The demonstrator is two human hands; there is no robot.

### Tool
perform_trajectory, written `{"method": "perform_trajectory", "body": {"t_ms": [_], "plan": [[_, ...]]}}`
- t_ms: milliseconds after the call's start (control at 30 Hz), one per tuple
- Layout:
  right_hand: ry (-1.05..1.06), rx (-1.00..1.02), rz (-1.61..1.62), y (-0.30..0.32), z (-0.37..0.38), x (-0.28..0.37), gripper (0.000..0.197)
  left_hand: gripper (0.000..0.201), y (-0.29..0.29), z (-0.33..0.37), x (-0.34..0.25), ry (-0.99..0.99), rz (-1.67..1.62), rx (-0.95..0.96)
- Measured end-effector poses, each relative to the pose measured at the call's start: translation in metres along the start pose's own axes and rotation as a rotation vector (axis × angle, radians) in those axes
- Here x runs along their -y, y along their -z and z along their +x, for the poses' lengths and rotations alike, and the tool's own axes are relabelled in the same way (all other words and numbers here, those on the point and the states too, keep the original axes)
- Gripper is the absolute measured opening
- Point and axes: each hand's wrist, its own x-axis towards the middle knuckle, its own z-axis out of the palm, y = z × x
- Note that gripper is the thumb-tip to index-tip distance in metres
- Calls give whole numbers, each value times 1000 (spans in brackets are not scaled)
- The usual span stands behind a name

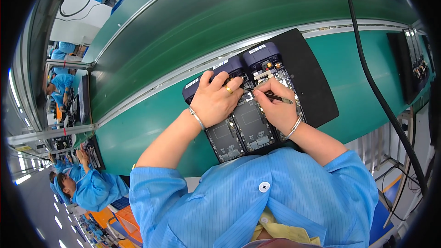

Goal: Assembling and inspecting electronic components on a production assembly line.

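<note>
Three dark handheld devices with exposed circuit boards lie side by side on a black mat (317, 92). Each has a thick dark purple head at its far end, as on the rightmost device (262, 55). My left hand (217, 98) rests over the left and middle devices, its fingers spread and a gold ring on one. In my right hand (278, 105) is a pair of dark tweezers (279, 98), held like a pen. Their tips point left at the upper part of the middle device's board (252, 121), close to my left fingertips, which partly hide that spot.
The mat lies on a green bench (138, 133) with a metal rail along its far side. Beyond runs a wide green conveyor belt (183, 32). A black cable (367, 69) hangs at the right, near a dark tray (404, 64) of boards. People in blue work at the left.
</note>
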Motion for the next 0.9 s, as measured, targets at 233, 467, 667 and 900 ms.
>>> {"method": "perform_trajectory", "body": {"t_ms": [233,467,667,900], "plan": [[21,18,-87,1,3,10,13,13,-1,-2,1,-4,7,-33],[71,16,-99,1,2,11,13,17,-2,1,0,-21,-8,6],[64,29,-41,1,2,7,12,17,-1,1,0,-23,-5,-21],[172,57,-164,2,3,7,13,22,-1,1,1,-21,-23,28]]}}
